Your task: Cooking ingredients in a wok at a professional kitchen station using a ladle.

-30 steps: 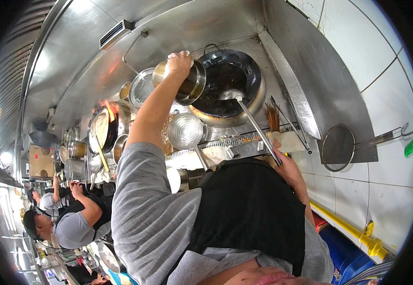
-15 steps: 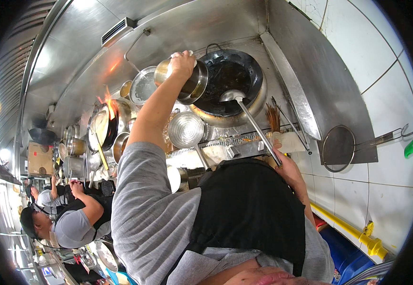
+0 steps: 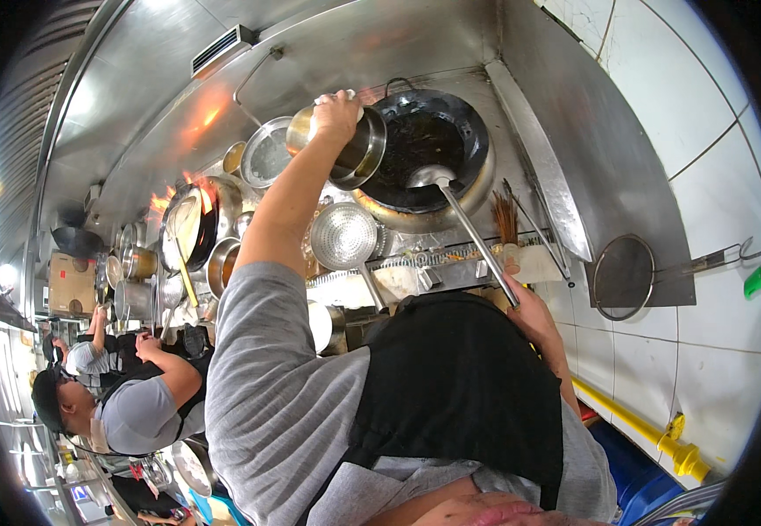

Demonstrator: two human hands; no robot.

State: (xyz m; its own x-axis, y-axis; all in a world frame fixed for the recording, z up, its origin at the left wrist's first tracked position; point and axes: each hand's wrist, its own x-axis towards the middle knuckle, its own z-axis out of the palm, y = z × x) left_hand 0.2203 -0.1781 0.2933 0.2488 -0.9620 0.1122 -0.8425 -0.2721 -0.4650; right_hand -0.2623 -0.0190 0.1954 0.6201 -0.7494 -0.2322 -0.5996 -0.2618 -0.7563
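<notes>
My left hand (image 3: pixel 336 118) grips the rim of a deep metal pot (image 3: pixel 364 156) with a white cloth (image 3: pixel 315 128) under the fingers. The pot tilts toward the black wok (image 3: pixel 415 131), its mouth at the wok's left side. Dark, shiny liquid appears to lie in the wok. Closed around the end of a long-handled ladle (image 3: pixel 472 230) is my right hand (image 3: pixel 534 311). The ladle's bowl rests inside the wok near its front. A perforated skimmer (image 3: pixel 343 235) lies just left of the wok, below my left forearm.
Below a thin tap stands a metal basin (image 3: pixel 266 156). Flames rise around another wok (image 3: pixel 198 223) on the left. A bamboo brush (image 3: pixel 505 217) stands by the stove edge. A mesh strainer (image 3: pixel 623 276) hangs on the right wall. A co-worker (image 3: pixel 139 408) stands at left.
Both hands, the pot and the ladle stay almost where they were. Flames at the left wok spread further to its left. The co-worker has shifted slightly.
</notes>
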